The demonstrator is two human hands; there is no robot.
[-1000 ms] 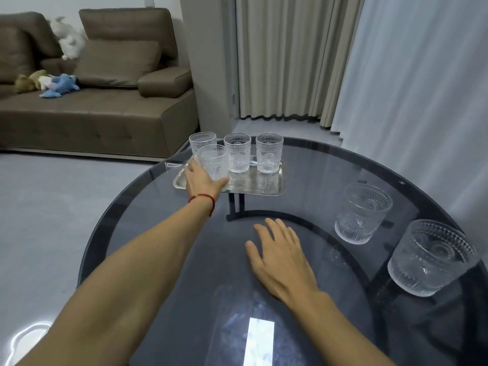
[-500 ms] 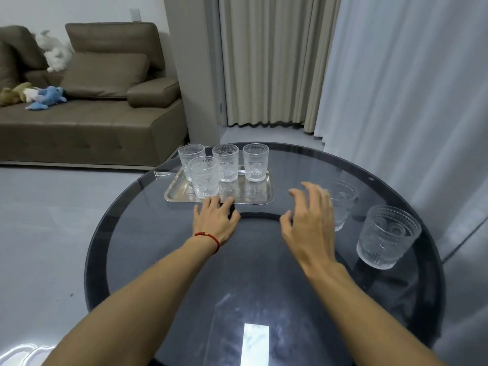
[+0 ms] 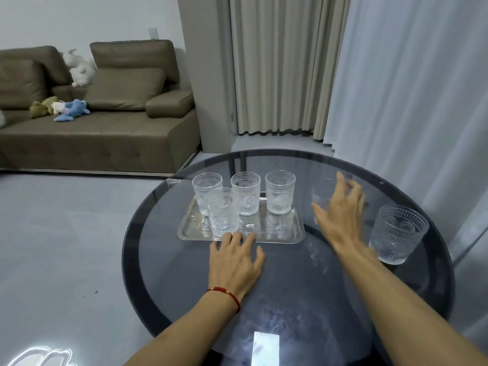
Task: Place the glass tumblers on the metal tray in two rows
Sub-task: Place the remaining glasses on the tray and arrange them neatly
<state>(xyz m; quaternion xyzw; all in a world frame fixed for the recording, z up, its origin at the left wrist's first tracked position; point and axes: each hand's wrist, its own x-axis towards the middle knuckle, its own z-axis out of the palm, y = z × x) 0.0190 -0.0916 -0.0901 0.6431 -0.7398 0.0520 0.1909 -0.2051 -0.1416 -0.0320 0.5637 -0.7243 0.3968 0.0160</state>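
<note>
Glass desk, round and dark, carries a metal tray on its far left part. Back row on the tray is full: three tumblers side by side along the far edge, leaving the near strip free. Front row begun at the left end with one tumbler, just before the back-left one.

Left hand lies flat on the desk, fingers spread, tips touching the tray's near rim; holds nothing. Likely steadying the tray against sliding.

Right hand is open, fingers curved around a fifth tumbler standing on the desk right of the tray. Mostly hidden and blurred; cannot tell if the grip has closed.

Sixth tumbler waits at the desk's right edge, untouched.

Judgement: four of six placed; middle front slot looks next.
</note>
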